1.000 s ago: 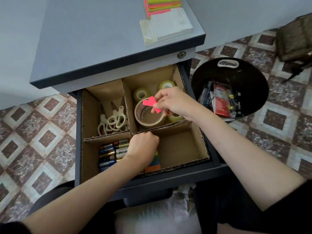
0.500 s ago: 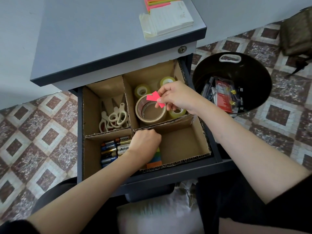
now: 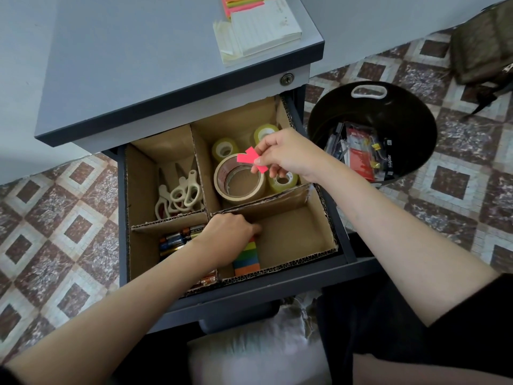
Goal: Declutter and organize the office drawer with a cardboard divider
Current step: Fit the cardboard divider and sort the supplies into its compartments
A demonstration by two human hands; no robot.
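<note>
The open drawer (image 3: 342,243) holds a cardboard divider (image 3: 200,173) with several compartments. Scissors (image 3: 181,194) lie at the back left, tape rolls (image 3: 239,184) at the back right, batteries (image 3: 175,241) at the front left. My right hand (image 3: 286,157) pinches pink sticky flags (image 3: 248,161) above the large tape roll. My left hand (image 3: 230,232) reaches down into the front right compartment, its fingers curled at the top of a rainbow strip of sticky tabs (image 3: 247,258); its grip is hidden.
On the cabinet top (image 3: 138,65) lie a white notepad (image 3: 263,26) and coloured sticky notes (image 3: 241,1). A black bin (image 3: 372,134) with discarded items stands right of the drawer on the tiled floor. A dark bag (image 3: 485,54) sits at the far right.
My right hand has stayed over the tape rolls with the pink flags. My left hand remains at the sticky tabs. The camera shifted slightly.
</note>
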